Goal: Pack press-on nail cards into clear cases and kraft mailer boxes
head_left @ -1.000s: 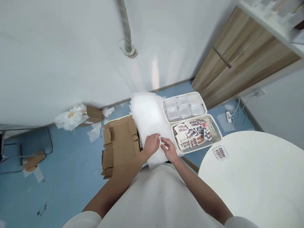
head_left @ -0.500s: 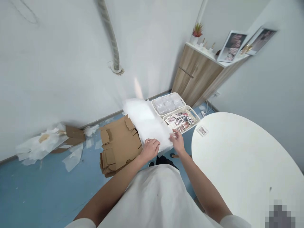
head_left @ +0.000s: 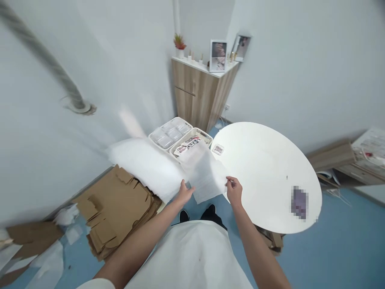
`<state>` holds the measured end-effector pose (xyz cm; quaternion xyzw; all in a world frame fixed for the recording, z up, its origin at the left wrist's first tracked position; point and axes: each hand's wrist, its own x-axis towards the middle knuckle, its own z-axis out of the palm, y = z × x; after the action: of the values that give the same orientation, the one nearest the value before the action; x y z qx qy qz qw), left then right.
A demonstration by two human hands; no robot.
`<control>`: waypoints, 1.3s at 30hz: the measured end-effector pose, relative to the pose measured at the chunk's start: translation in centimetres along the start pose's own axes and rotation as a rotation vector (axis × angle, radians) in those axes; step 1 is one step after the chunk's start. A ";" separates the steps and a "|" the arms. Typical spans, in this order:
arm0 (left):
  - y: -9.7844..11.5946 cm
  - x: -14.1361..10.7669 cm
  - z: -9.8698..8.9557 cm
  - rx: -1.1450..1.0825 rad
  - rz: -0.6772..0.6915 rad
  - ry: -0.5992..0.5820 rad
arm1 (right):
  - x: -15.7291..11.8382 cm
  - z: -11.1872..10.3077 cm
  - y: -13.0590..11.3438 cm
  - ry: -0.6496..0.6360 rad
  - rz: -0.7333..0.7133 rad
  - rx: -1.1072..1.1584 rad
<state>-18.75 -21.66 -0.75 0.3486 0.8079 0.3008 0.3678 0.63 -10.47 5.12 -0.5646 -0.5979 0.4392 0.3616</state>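
A thin translucent white packing sheet [head_left: 206, 176] hangs in front of me, partly over a basket. My right hand [head_left: 234, 190] is closed in a pinch on its right edge. At the sheet's lower left edge is my left hand [head_left: 185, 192], thumb and fingers apart; whether it touches the sheet is hard to tell. A stack of similar white sheets [head_left: 144, 162] lies just beyond and left of it. The white basket [head_left: 207, 137] behind the lifted sheet holds small printed packs, partly covered.
Flattened brown cardboard boxes [head_left: 120, 204] are piled at left. Another white basket [head_left: 153, 138] holds clear packs. The round white table [head_left: 258, 160] at right carries a small clear pack [head_left: 218, 149]. A wooden cabinet [head_left: 195, 88] stands behind; scrap wrapping [head_left: 49, 261] litters the floor.
My view has turned to the right. One sheet has come off the stack and moved right toward the table, pinched by my right hand. My left hand's fingers have spread.
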 end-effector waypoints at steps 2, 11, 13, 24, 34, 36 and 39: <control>1.4 0.8 1.3 -0.147 -0.038 -0.165 | -0.3 -1.9 1.1 0.054 0.036 0.025; 11.2 3.5 9.3 -0.277 -0.077 -0.352 | -1.0 -10.4 6.7 0.319 0.226 0.092; 12.4 4.3 11.2 -0.237 -0.089 -0.348 | -0.8 -11.7 8.0 0.345 0.264 0.112; 15.2 7.6 17.9 0.370 0.328 -0.315 | 0.8 -16.5 13.3 0.117 0.288 -0.089; 16.2 7.3 19.1 0.688 0.466 -0.068 | 3.3 -16.3 14.1 -0.162 0.008 -0.483; 15.8 6.7 19.0 0.756 0.513 -0.127 | 3.8 -15.9 14.2 -0.217 0.010 -0.500; 15.3 5.9 19.2 0.812 0.548 -0.247 | 3.7 -15.9 14.6 -0.219 0.031 -0.525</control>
<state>-0.94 -3.79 -2.15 0.6957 0.6890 0.0041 0.2031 20.19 -5.26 -3.16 -0.5973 -0.7179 0.3333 0.1294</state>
